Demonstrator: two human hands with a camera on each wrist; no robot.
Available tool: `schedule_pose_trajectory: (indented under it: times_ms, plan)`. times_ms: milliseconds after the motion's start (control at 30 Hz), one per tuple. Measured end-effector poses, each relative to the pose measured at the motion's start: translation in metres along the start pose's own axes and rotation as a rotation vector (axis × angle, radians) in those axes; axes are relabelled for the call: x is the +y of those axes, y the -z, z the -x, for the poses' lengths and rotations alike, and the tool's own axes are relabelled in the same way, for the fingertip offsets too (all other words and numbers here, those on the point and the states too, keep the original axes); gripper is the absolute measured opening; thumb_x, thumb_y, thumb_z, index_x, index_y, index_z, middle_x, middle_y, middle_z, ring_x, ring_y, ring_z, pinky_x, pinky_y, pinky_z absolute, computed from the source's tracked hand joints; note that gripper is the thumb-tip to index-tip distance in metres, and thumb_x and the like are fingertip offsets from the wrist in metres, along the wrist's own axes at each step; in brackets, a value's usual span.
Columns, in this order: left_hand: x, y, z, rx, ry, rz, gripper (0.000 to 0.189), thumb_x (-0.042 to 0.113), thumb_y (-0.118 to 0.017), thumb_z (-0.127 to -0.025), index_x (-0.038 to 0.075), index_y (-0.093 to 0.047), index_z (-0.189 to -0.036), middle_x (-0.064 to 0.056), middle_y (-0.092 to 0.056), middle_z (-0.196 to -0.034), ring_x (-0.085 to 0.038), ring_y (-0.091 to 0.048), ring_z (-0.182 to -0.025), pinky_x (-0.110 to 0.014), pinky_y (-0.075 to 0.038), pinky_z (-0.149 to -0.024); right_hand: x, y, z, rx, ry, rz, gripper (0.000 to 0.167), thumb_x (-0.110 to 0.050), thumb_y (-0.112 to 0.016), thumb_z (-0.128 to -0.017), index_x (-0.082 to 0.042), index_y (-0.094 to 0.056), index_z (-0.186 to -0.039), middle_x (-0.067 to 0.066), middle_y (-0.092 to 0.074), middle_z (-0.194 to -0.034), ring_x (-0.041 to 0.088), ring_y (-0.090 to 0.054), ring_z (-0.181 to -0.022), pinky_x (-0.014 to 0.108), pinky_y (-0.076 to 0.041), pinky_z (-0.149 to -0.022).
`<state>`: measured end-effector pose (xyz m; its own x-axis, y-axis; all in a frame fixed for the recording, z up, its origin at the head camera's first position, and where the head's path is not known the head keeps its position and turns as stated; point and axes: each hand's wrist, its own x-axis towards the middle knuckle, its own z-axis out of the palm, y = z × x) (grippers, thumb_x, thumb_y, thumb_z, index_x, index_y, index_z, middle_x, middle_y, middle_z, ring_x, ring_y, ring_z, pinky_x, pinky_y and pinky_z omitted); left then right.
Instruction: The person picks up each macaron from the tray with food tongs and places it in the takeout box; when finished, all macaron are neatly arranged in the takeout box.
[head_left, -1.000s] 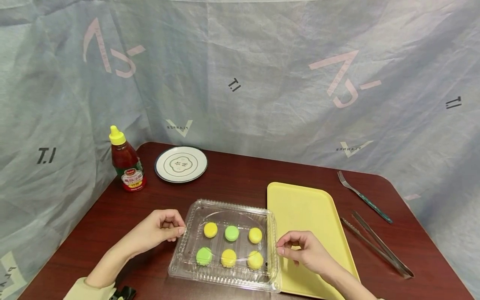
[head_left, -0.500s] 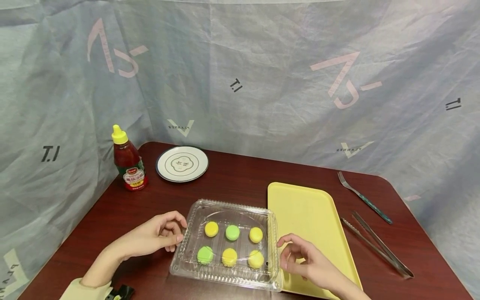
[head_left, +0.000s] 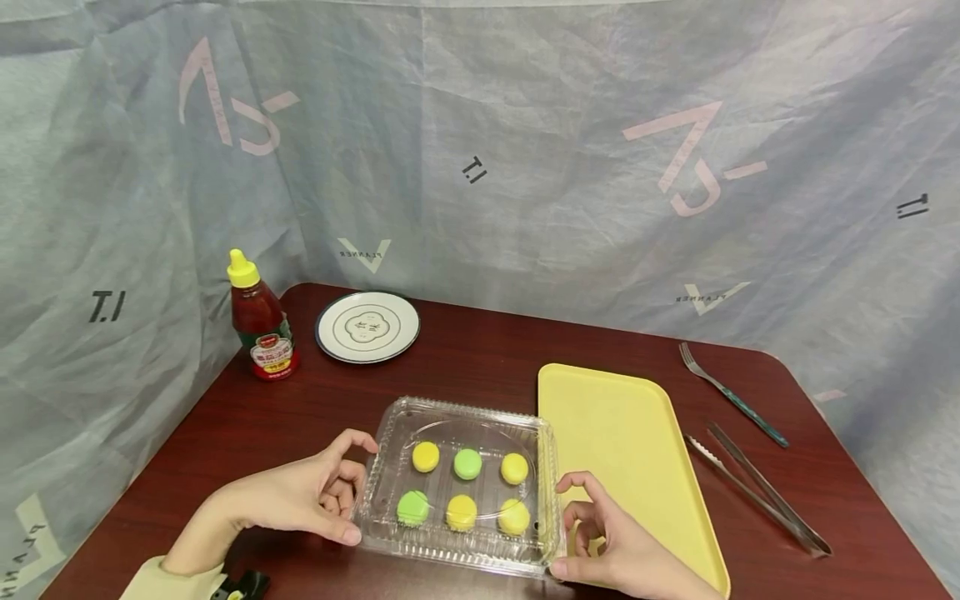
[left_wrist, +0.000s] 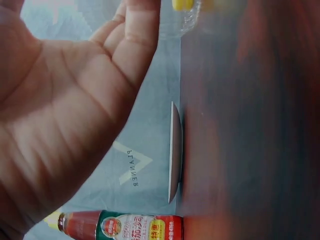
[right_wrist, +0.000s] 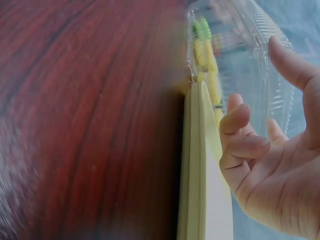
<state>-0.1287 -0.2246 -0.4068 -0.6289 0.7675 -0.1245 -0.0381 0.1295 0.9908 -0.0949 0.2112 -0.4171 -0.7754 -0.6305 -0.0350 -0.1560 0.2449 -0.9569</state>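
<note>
A clear plastic clamshell box (head_left: 450, 550), its lid down, holds yellow macarons (head_left: 461, 512) and green macarons (head_left: 467, 464) in two rows. Its right edge overlaps the yellow tray (head_left: 615, 450) in the head view. At the box's left side is my left hand (head_left: 292, 500), thumb and index finger spread along the edge, the other fingers bent. My right hand (head_left: 611, 546) mirrors this on the right side, thumb at the front corner. In the right wrist view, the right thumb (right_wrist: 290, 62) lies against the ribbed plastic wall (right_wrist: 270, 30), the other fingers loosely bent.
A ketchup bottle (head_left: 262, 329) stands at the back left beside a white plate (head_left: 367, 350) with a dark rim. To the right of the tray lie metal tongs (head_left: 765, 500) and a fork (head_left: 735, 400). A grey cloth (head_left: 480, 233) hangs behind the table.
Both hands have gone from thumb and index close together to spread along the box's sides. Both thumbs moved toward its front corners. The box stays in about the same place.
</note>
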Motion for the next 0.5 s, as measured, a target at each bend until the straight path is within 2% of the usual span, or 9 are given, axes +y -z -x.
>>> schedule_pose_trajectory:
  times_ms: [167,300,500]
  plan:
    - [0.0002,-0.0048,-0.0012,0.035,0.019,-0.065,0.077,0.011,-0.077,-0.088,0.008,-0.017,-0.135,-0.009,-0.054,-0.095,-0.011,-0.055,-0.065,-0.022,-0.048,-0.056,0.0008,-0.0046,-0.0022,0.004,0.036,-0.045,0.062,-0.003,-0.074,-0.088,-0.010,-0.030,-0.131,0.028,-0.047,-0.079,0.002,-0.052,-0.065,0.023,-0.047,-0.056]
    - [0.0008,-0.0067,-0.0006,0.049,0.032,-0.080,0.076,0.013,-0.078,-0.087,0.008,-0.018,-0.134,-0.010,-0.056,-0.094,-0.011,-0.057,-0.063,-0.022,-0.048,-0.058,0.0016,-0.0074,-0.0028,0.003,0.057,-0.074,0.063,-0.002,-0.074,-0.088,-0.009,-0.030,-0.131,0.027,-0.044,-0.076,0.002,-0.052,-0.066,0.023,-0.047,-0.058]
    - [0.0006,-0.0079,-0.0017,0.057,0.019,-0.141,0.069,0.016,-0.079,-0.087,0.006,-0.022,-0.125,-0.010,-0.060,-0.097,-0.009,-0.056,-0.066,-0.021,-0.047,-0.059,0.0028,-0.0103,-0.0017,0.035,0.069,-0.059,0.067,-0.004,-0.076,-0.087,-0.007,-0.026,-0.131,0.024,-0.045,-0.077,0.001,-0.053,-0.066,0.022,-0.047,-0.059]
